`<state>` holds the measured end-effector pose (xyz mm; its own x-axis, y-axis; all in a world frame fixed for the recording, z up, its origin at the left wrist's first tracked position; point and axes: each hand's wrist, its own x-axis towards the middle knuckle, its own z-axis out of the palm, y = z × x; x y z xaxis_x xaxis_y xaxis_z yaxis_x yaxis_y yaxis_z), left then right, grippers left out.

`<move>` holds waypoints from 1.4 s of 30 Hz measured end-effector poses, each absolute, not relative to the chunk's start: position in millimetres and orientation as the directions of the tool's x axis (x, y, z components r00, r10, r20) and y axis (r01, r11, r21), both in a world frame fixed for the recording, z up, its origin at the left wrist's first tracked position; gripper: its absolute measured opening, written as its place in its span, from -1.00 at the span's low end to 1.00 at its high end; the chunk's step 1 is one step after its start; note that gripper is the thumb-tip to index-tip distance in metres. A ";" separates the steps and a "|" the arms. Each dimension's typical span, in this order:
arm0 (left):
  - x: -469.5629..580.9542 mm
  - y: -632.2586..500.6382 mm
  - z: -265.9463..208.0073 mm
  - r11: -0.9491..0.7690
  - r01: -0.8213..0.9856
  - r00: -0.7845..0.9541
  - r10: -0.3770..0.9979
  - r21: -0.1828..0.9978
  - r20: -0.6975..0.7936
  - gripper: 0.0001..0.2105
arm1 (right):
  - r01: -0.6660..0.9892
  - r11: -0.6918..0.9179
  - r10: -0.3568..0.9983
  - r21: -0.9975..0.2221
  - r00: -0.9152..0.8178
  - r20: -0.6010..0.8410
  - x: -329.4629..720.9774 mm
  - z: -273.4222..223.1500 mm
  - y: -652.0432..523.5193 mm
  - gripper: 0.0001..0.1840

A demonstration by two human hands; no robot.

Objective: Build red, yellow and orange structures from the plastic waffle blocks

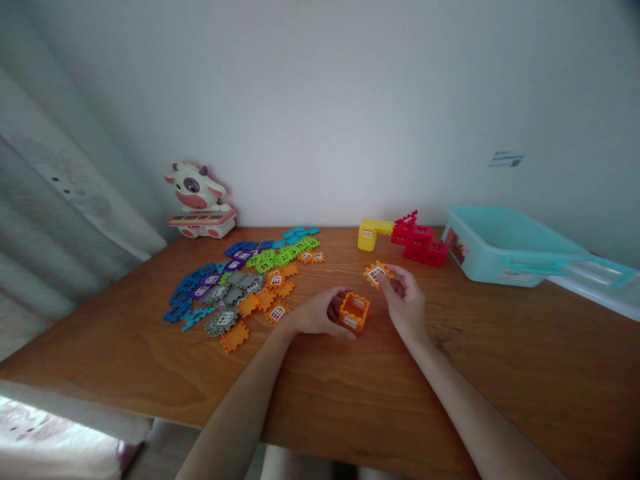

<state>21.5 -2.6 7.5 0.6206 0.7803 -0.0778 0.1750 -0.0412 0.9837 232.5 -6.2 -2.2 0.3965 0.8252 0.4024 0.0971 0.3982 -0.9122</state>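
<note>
My left hand [320, 313] curls around an orange open-topped box [355, 313] made of interlocking toothed panels, thumb on the near side and fingers behind it. White window inserts show in the box's walls. Between the thumb and fingers of my right hand [406, 300] is a single orange toothed panel [377, 273] with a white window. It is tilted, just above and right of the box and apart from it. Left of my left hand lie loose orange panels [249, 305], some with white windows.
Grey [223, 321], blue [193, 287], purple and green panels [293, 252] spread over the left of the wooden table [310, 400]. Yellow [367, 235] and red assembled blocks [420, 243] stand at the back right, beside a turquoise bin [495, 257]. A cow toy keyboard [200, 203] sits back left.
</note>
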 end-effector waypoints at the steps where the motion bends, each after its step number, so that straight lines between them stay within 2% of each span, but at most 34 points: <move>1: 22.4 -2.6 6.2 -0.050 0.196 0.603 0.793 0.979 -0.080 -0.11 | 0.119 0.399 0.824 -0.909 0.387 0.413 231.7 -1.2 -7.4 -0.51; 5: 28.0 -2.1 0.5 -0.186 0.285 0.530 0.848 0.940 0.007 -0.30 | 0.170 0.393 0.841 -0.904 0.330 0.428 227.3 2.9 -12.4 -0.52; 10: 32.1 -0.3 -4.4 -0.309 0.311 0.500 0.858 0.899 0.121 -0.39 | 0.118 0.389 0.888 -0.914 0.215 0.406 225.9 5.6 -15.2 -0.56; 17: 31.8 1.9 -8.4 -0.311 0.322 0.399 0.901 0.894 0.170 -0.26 | 0.129 0.345 0.916 -0.930 0.172 0.363 228.3 7.1 -15.2 -0.55; 21: 29.3 1.8 -2.3 -0.338 0.265 0.399 0.891 0.903 0.217 -0.38 | 0.102 0.322 0.925 -0.941 0.180 0.336 229.0 8.9 -14.3 -0.48; 27: 25.2 7.4 5.0 -0.318 0.082 0.345 0.898 0.944 0.272 -0.62 | 0.106 0.324 0.936 -0.940 0.105 0.335 232.6 14.8 -15.7 -0.61; 33: 27.7 6.0 9.6 -0.258 0.033 0.327 0.916 0.966 0.234 -0.63 | 0.119 0.366 0.926 -0.923 0.056 0.374 231.9 16.6 -17.5 -0.66; 37: 29.6 4.7 11.8 -0.251 -0.006 0.306 0.921 0.968 0.241 -0.64 | 0.098 0.373 0.925 -0.923 0.037 0.378 230.6 12.3 -15.9 -0.62; 42: 29.4 5.6 10.8 -0.259 0.000 0.293 0.923 0.966 0.248 -0.65 | 0.146 0.364 0.927 -0.920 0.039 0.373 230.9 8.8 -14.2 -0.59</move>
<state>29.4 5.6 10.8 0.2935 0.9233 0.2477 0.0002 -0.2591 0.9658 230.9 -14.2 8.8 0.0392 0.9269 0.3732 0.1457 0.3642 -0.9199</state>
